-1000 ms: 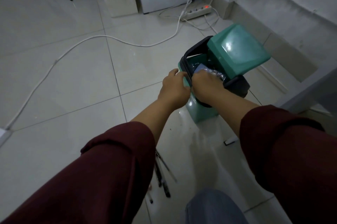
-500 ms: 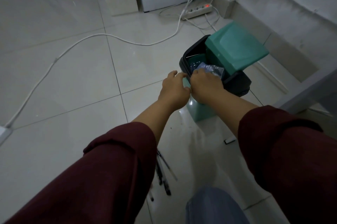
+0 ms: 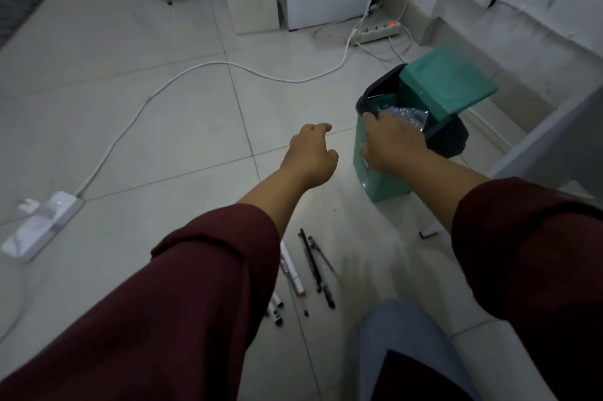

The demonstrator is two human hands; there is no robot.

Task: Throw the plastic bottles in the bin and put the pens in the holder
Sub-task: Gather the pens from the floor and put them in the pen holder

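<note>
the right hand [image 3: 390, 144] presses a crumpled plastic bottle [image 3: 406, 116] at the bin [image 3: 378, 178] mouth; it could spring out. the left hand [image 3: 310, 156], beside it, hangs loosely curled, holding nothing.

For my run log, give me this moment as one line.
right hand: pressing crumpled bottle into bin | left hand: empty, beside bin | pens: on floor

Teal plastic bin [image 3: 380, 178] with black rim; dark maroon sleeves [image 3: 208, 273]; black and white pens [image 3: 315, 267] on pale grey tiled floor [image 3: 130, 51].
</note>
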